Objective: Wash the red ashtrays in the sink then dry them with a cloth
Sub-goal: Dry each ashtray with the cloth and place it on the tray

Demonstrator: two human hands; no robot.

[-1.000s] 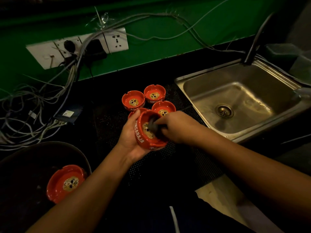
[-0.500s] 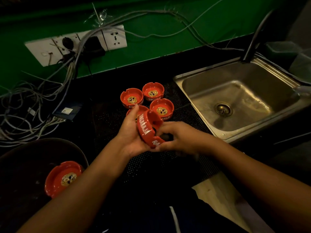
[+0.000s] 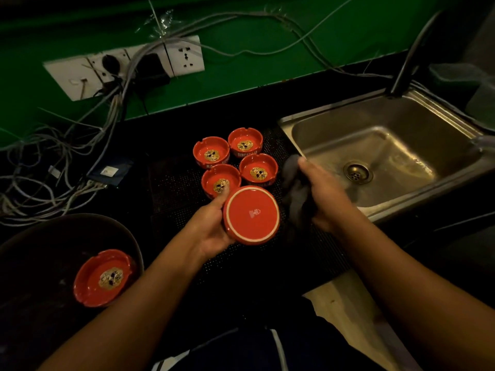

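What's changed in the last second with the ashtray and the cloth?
The left hand turned the held ashtray over, underside now up. The right hand, gripping the cloth, pulled out of it to the right. The four ashtrays on the mat and the lone ashtray in the dark basin stayed.

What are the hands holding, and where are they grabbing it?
The left hand grips a round red ashtray, turned bottom-up, by its side wall. The right hand clutches a bunched dark grey cloth.
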